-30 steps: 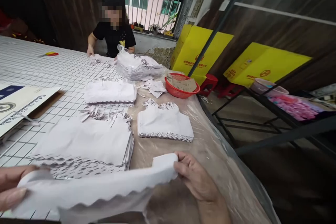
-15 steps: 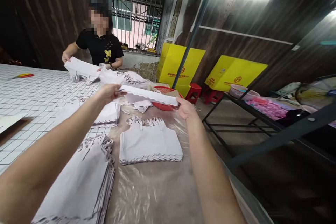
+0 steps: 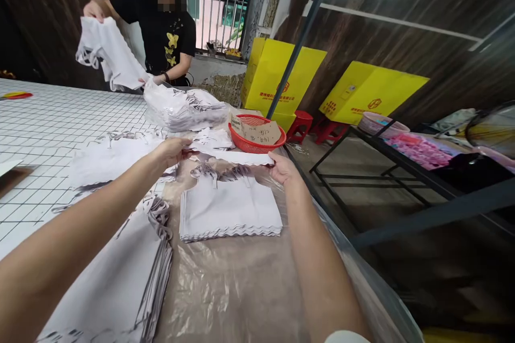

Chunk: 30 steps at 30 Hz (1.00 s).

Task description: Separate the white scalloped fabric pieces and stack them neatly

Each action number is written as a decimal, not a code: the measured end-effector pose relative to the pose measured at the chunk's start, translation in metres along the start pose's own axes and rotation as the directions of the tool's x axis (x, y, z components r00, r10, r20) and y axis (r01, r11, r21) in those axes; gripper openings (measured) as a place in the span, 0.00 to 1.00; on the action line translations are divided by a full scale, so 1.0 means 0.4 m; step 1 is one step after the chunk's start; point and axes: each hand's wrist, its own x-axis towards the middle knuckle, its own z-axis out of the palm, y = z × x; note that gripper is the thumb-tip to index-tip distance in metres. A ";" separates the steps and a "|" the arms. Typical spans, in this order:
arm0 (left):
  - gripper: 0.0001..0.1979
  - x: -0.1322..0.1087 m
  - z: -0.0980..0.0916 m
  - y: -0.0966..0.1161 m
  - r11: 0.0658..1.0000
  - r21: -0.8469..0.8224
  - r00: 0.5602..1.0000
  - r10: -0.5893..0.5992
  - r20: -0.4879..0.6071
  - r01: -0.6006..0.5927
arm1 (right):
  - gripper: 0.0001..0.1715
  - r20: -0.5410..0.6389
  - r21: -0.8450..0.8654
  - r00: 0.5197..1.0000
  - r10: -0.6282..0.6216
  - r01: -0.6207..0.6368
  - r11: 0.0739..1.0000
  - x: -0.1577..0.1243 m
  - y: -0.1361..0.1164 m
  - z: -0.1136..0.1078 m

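In the head view, the left hand (image 3: 173,151) and the right hand (image 3: 281,168) each pinch one end of a white cloth piece (image 3: 235,157), which is stretched between them and seen nearly edge-on as a narrow strip. It is at the far end of a neat stack of white pieces (image 3: 229,206), by the loose straps there; whether it touches them cannot be told. That stack has a wavy near edge and lies on the plastic-covered part of the surface (image 3: 229,289). A taller stack (image 3: 108,278) lies to its left, partly behind the left forearm, and another pile (image 3: 108,155) sits farther off on the gridded part. Just beyond the held cloth are some loose white pieces (image 3: 211,138) and a red basket (image 3: 248,144) with written-on cardboard (image 3: 263,133) in it. Behind these rests a clear bag of white pieces (image 3: 173,110). Across the surface, a co-worker in a black top (image 3: 155,32) holds up a strapped white piece (image 3: 115,59) with both hands. Yellow boxes (image 3: 284,75) stand to the right, near the wall.
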 end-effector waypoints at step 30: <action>0.12 -0.278 -0.148 -0.224 0.595 0.802 0.997 -0.021 0.074 -0.046 | 0.13 -0.254 -0.776 0.927 -0.275 -0.026 0.630 -0.265 0.202 -0.167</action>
